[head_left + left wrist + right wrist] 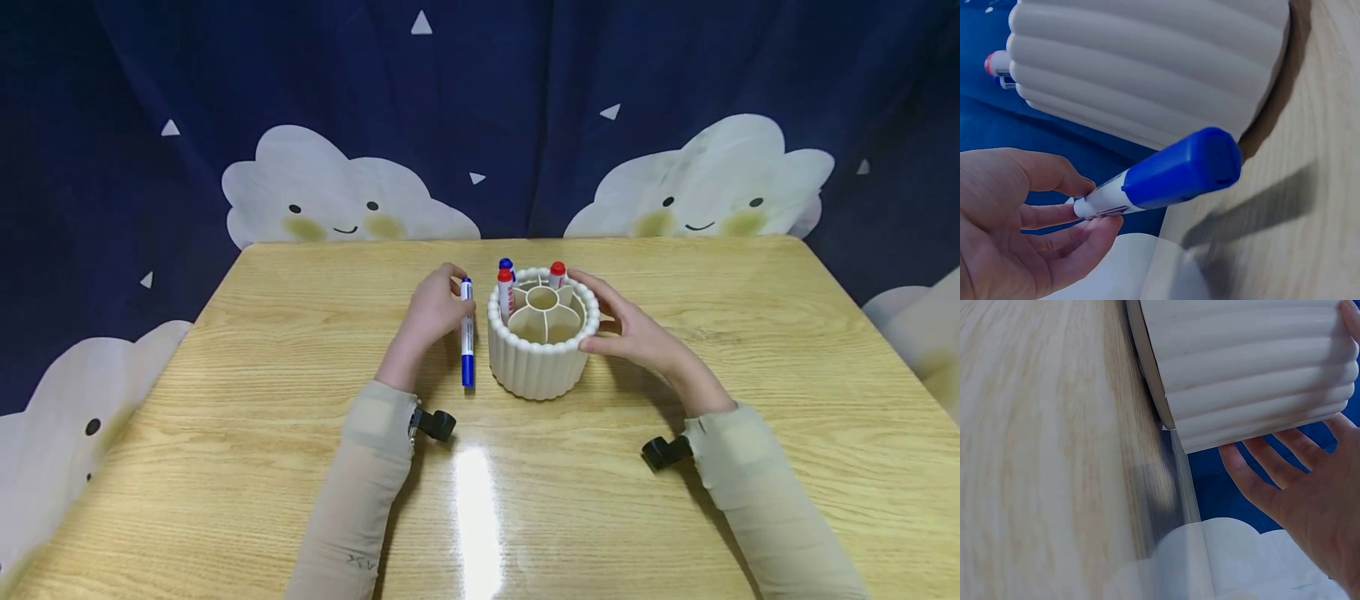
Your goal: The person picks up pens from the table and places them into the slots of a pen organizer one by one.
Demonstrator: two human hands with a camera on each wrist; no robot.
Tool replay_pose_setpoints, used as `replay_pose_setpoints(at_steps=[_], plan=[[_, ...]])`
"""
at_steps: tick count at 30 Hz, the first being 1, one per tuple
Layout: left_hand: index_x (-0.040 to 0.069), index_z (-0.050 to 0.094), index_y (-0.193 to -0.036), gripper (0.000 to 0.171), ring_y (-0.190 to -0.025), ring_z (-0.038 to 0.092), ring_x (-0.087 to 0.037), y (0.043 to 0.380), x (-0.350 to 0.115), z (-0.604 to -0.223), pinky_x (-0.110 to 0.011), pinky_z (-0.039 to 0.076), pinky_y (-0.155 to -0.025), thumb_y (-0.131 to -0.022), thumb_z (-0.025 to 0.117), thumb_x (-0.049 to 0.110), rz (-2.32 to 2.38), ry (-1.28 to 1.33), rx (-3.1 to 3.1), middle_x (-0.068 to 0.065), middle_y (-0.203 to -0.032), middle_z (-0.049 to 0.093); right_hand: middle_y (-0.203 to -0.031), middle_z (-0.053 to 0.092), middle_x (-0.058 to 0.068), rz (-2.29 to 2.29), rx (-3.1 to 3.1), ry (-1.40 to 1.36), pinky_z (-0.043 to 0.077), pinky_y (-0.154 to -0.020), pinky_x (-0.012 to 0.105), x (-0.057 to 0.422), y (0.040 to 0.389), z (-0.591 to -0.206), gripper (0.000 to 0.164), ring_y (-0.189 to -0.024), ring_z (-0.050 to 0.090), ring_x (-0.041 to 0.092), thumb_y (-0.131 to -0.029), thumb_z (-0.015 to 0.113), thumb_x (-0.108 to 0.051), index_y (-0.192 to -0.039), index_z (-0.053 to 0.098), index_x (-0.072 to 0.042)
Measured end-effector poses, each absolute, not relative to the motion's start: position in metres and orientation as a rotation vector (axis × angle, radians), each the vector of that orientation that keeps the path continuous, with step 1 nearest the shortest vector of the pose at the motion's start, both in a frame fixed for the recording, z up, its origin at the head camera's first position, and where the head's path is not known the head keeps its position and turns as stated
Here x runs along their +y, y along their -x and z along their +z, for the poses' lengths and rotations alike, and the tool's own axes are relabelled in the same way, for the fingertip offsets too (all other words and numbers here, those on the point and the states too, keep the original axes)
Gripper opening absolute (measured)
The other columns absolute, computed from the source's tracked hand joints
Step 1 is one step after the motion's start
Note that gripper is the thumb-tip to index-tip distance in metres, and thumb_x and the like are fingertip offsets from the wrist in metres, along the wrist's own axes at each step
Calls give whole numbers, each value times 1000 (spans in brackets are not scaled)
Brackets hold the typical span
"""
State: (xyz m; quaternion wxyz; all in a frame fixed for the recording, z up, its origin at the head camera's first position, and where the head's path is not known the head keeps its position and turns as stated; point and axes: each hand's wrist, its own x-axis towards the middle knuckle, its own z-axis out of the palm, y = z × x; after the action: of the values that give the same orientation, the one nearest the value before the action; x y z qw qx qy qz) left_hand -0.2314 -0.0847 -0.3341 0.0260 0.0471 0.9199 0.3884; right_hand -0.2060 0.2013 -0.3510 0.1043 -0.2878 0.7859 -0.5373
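Between the thumb and fingers of my left hand (433, 307) is a blue-capped marker (467, 333), pinched just left of the pen holder. In the left wrist view the marker's blue cap (1182, 169) points away from the fingers, above the table. The cream, ribbed round pen holder (534, 371) stands upright, divided into several compartments around a central ring. My right hand (641, 333) grips its right side, thumb at the front rim and fingers toward the back. Inside stand a red-capped marker (506, 293), a blue-topped marker (507, 265) behind it, and another red-capped marker (557, 275) at the back right.
The wooden table (247, 400) ends at a dark blue curtain (517, 100) with cloud figures. Black wrist-camera mounts (437, 425) sit at both sleeve cuffs. A bright reflection lies on the table in front of the holder.
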Motion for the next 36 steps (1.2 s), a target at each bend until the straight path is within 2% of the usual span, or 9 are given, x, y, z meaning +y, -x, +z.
replay_pose_setpoints(at_steps=[4,11,15,23,29,36], plan=[[5,47,-122,45,-68,52,-18,230,-86,-330,-23,45,-52,-79,61,11,1223,-133,2867,-13,-103,55,-148,23,-3,-1582,2317,862,34,-100,47,201,207,-351,85,-129,31,20,-78,67,-6,-144,19,-29],[5,47,-122,46,-60,54,-17,227,-88,-321,-23,48,-48,-78,59,7,1314,-140,2867,-12,-100,55,-148,22,-2,-1587,2310,856,32,-101,48,200,204,-346,85,-130,30,20,-78,66,-5,-145,19,-27],[5,47,-121,45,-62,54,-18,224,-89,-315,-24,47,-50,-77,59,8,1320,-167,2913,-11,-99,54,-148,23,-4,-1590,2311,850,33,-100,47,201,206,-349,85,-130,31,19,-78,67,-6,-144,20,-29],[8,47,-121,43,-63,56,-19,214,-90,-297,-25,49,-51,-80,58,8,1467,-188,2923,-9,-100,53,-149,21,1,-1591,2309,874,32,-100,51,201,206,-350,84,-130,29,23,-78,66,-6,-145,19,-26],[8,46,-123,44,-65,56,-19,204,-89,-283,-26,50,-52,-81,60,8,1599,-272,2945,-9,-102,53,-148,22,-2,-1593,2309,858,32,-101,49,200,204,-349,84,-130,30,20,-78,66,-5,-144,20,-28],[7,47,-121,44,-69,57,-18,196,-83,-265,-25,51,-56,-80,63,7,1724,-416,2998,-9,-102,53,-149,21,1,-1590,2309,871,31,-101,51,200,204,-348,84,-130,29,23,-78,66,-6,-145,19,-25]])
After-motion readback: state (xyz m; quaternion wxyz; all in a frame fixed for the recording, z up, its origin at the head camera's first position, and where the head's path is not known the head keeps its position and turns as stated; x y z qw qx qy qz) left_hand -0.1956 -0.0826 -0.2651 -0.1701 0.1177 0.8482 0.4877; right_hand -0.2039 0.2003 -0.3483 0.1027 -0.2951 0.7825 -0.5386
